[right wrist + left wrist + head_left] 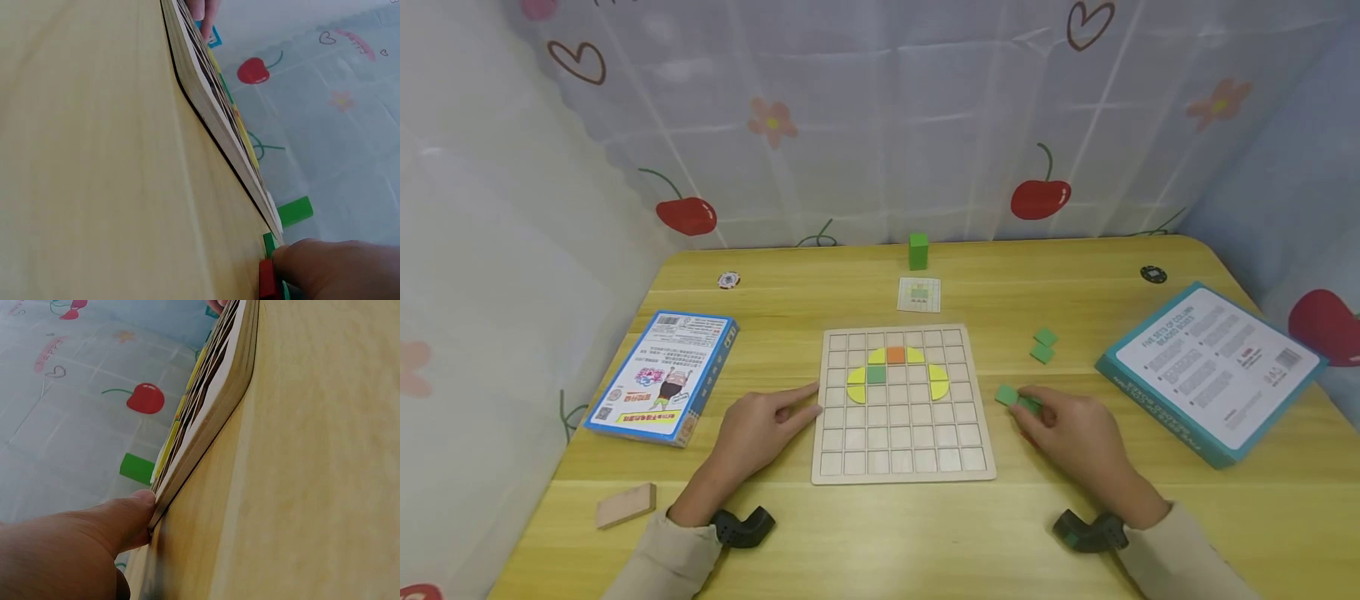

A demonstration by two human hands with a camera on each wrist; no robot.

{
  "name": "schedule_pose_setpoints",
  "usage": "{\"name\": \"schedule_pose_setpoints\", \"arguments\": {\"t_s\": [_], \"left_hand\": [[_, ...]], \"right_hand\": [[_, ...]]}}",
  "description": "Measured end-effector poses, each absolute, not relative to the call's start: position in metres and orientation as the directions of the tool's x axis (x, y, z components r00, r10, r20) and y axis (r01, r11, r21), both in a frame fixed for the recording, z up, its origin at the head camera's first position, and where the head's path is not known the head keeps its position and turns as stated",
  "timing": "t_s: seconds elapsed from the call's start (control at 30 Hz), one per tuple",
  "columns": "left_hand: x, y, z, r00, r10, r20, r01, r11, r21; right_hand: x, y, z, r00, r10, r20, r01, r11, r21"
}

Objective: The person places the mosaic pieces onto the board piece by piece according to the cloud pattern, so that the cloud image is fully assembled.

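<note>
A wooden grid board lies in the middle of the table. Set in its cells are several yellow curved pieces, an orange square tile and a green square tile. My left hand touches the board's left edge with thumb and forefinger extended. Right of the board, my right hand pinches a green square tile, partly covered by the fingers. Another green tile lies against it. In the right wrist view a red piece shows beside the thumb, mostly hidden in the head view.
Two loose green tiles lie farther back. A patterned card and a green block are behind the board. A blue-edged box and a wooden block lie left; a teal box lies right. Round chips sit near the back corners.
</note>
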State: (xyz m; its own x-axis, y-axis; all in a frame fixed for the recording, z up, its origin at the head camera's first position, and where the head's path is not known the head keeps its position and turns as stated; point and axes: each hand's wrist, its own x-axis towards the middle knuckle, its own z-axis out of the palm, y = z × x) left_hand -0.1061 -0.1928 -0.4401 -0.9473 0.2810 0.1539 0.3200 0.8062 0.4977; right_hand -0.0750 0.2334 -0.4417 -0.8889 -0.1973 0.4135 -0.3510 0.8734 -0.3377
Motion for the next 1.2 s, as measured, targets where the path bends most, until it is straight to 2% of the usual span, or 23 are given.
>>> {"name": "schedule_pose_setpoints", "arguments": {"t_s": [0.23,0.7,0.97,1.2], "left_hand": [[-0.106,-0.193,-0.440,-0.949,0.278,0.147,0.314,0.811,0.493],[-0.107,-0.194,-0.442,-0.949,0.281,0.145,0.315,0.813,0.489],[-0.106,-0.195,-0.441,-0.949,0.276,0.153,0.315,0.813,0.489],[-0.106,-0.195,-0.443,-0.945,0.284,0.164,0.328,0.805,0.494]], "right_hand": [[-0.076,0.230,-0.443,-0.842,-0.253,0.477,-0.415,0.868,-0.274],[-0.081,0.232,-0.449,-0.800,-0.243,0.549,-0.468,0.824,-0.318],[-0.092,0.211,-0.445,-0.726,-0.247,0.642,-0.552,0.767,-0.329],[-0.115,0.188,-0.443,-0.731,-0.235,0.641,-0.564,0.737,-0.373]]}}
